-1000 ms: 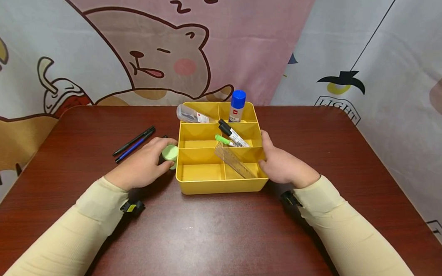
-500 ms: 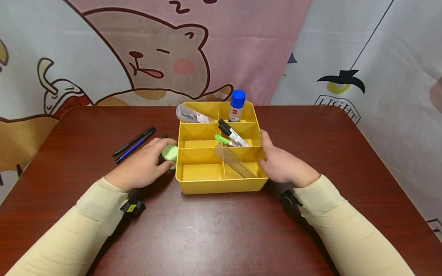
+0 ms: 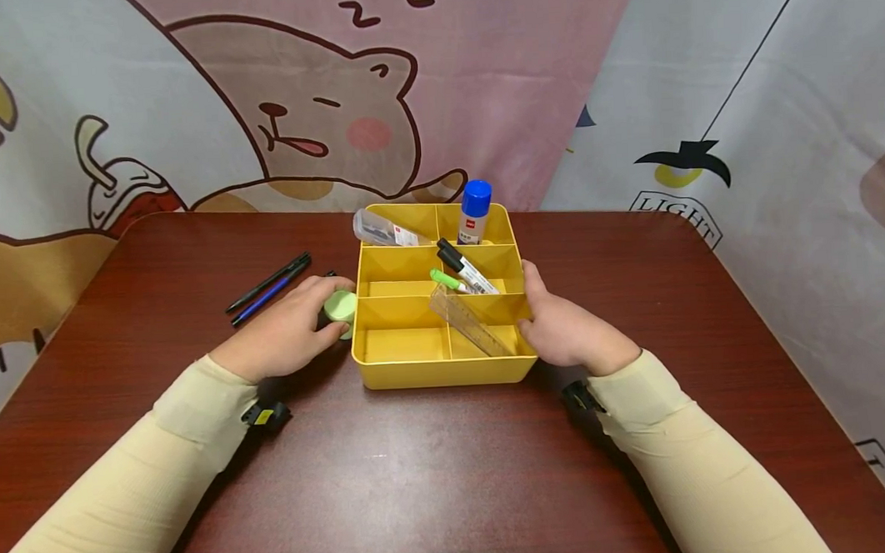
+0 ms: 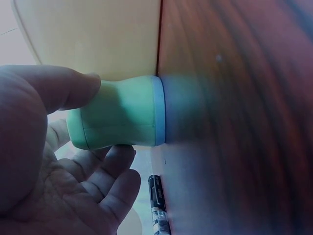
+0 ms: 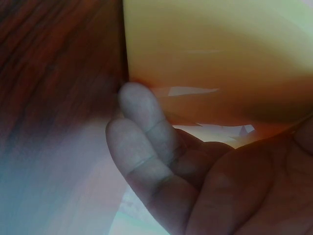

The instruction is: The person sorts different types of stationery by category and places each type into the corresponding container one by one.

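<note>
My left hand point(image 3: 288, 330) holds a small light-green waisted canister point(image 4: 120, 112) between thumb and fingers; its kind is unclear. The canister stands upright on the table, by the left wall of a yellow divided box point(image 3: 447, 373). My right hand point(image 3: 569, 328) rests against the box's right side, some fingers low on the outer wall in the right wrist view. Inside the box are a blue-capped glue stick point(image 3: 473, 212), a black-capped marker point(image 3: 471, 271), a green-capped pen point(image 3: 448, 280), a clear ruler point(image 3: 469, 323) and a translucent labelled item point(image 3: 383, 229).
A black pen point(image 3: 263, 286) and a blue pen point(image 3: 267, 301) lie left of the box, beyond my left hand. Another black-capped marker point(image 4: 157, 196) shows on the table in the left wrist view. A patterned cloth point(image 3: 523, 97) hangs behind the brown table point(image 3: 454, 493).
</note>
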Action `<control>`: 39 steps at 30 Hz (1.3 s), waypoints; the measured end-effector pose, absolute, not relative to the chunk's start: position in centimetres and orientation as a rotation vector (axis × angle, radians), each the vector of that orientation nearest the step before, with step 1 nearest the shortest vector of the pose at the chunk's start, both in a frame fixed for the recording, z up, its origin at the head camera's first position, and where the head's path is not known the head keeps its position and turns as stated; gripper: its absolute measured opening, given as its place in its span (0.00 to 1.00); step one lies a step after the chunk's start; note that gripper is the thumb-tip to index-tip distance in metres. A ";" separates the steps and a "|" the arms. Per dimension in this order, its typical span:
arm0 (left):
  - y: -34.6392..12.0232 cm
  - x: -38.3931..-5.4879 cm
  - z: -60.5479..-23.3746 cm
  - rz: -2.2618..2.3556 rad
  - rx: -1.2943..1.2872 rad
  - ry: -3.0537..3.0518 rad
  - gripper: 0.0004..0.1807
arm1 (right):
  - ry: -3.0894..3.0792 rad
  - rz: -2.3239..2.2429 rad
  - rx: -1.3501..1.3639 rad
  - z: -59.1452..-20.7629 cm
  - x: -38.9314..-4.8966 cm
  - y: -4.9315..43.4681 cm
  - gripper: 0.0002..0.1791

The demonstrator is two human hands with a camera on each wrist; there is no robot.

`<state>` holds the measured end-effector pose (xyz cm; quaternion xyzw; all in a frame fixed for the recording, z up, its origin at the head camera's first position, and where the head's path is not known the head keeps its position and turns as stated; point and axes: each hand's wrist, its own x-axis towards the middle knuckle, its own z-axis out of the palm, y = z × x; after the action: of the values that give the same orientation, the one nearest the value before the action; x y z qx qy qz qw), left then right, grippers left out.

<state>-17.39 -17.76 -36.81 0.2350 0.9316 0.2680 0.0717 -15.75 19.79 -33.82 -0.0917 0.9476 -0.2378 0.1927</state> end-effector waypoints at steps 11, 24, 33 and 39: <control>-17.7 -17.4 -36.7 0.812 0.721 2.803 0.28 | 2.661 -0.679 -0.266 -33.7 -15.9 19.8 0.45; -17.6 -17.5 -36.9 0.804 0.721 2.811 0.27 | 2.660 -0.659 -0.261 -33.7 -15.8 19.7 0.45; -17.5 -17.3 -36.8 0.786 0.703 2.810 0.27 | 2.655 -0.584 -0.262 -33.5 -15.8 20.0 0.53; -17.5 -17.3 -36.7 0.794 0.711 2.808 0.26 | 2.675 -0.571 -0.306 -33.0 -15.7 20.1 0.54</control>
<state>-17.25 -17.52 -36.67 0.2361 0.9327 0.2637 0.0689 -15.69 20.07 -33.02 -0.1091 0.9535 -0.2036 0.1935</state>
